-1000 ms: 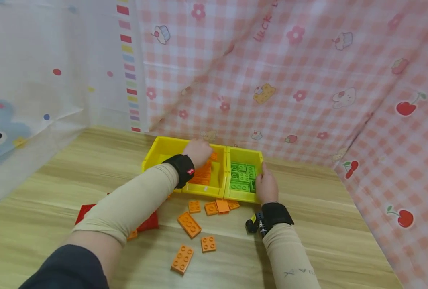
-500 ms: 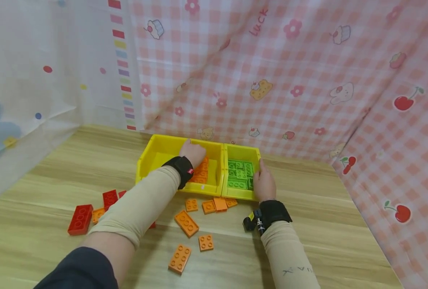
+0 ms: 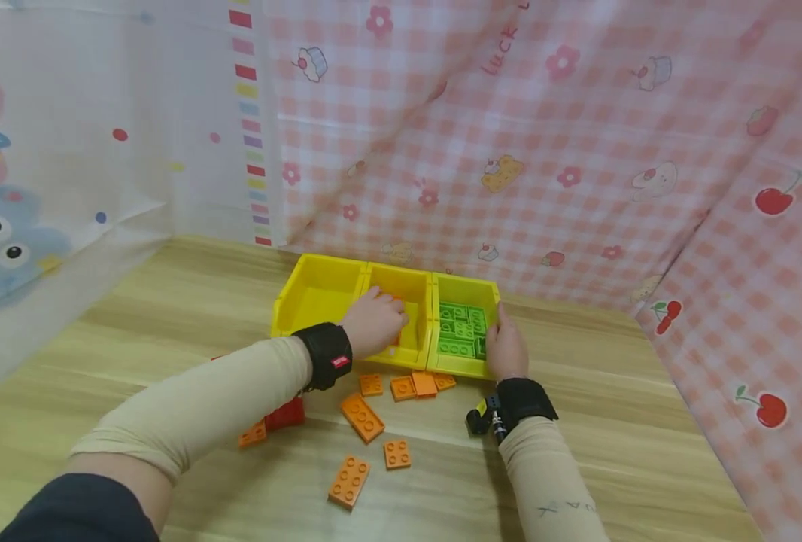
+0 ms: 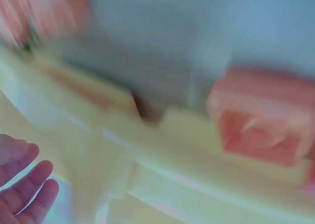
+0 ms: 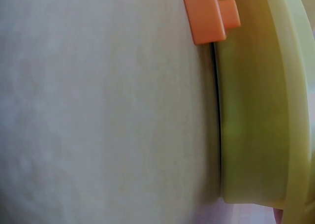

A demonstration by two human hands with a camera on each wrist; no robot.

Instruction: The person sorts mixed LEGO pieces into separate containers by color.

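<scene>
Three yellow bins stand side by side in a row. My left hand (image 3: 374, 324) is over the front of the middle bin (image 3: 408, 280), fingers loosely extended with nothing between them; the left wrist view shows these fingers (image 4: 29, 189) apart above the bin. Orange bricks inside that bin are mostly hidden beneath the hand. At the far right, my right hand (image 3: 507, 348) grips the side wall of the right bin (image 3: 465, 288), its thumb at the rim. Green bricks (image 3: 460, 329) lie flat in that bin. The left bin (image 3: 320, 305) shows a bare floor.
Loose orange bricks (image 3: 349, 482) are scattered on the wooden table (image 3: 597, 421), with a small cluster (image 3: 423, 385) against the bins' front. Red bricks (image 3: 286, 414) lie partly under my left forearm. A checked cloth wall (image 3: 401, 135) rises close behind the bins.
My left hand has drawn back from deeper in the middle bin toward its front, and its fingers have loosened. The right hand stays on the bin's side. The head view shifts slightly.
</scene>
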